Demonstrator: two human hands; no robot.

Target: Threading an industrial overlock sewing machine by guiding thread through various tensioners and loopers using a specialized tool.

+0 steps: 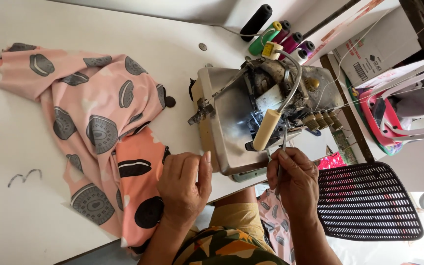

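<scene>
Beside the steel sewing machine (231,122), left hand (185,186) flattens soft pink fabric (99,127); right hand (295,179) pinches thin tweezers (281,162).

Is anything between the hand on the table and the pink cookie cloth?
Nothing visible. The left hand already rests at the edge of the pink cloth, beside the sewing machine. The right hand is off the cloth, on the machine's other side, pinching a thin metal tool, so the machine sits between it and the cloth.

Pink fabric (101,127) printed with dark sandwich biscuits lies crumpled and folded on the bench, its near edge just under and left of the left fingers (192,164). Thin metal tweezers (280,164), upright, are pinched among the right fingers (290,159).
</scene>
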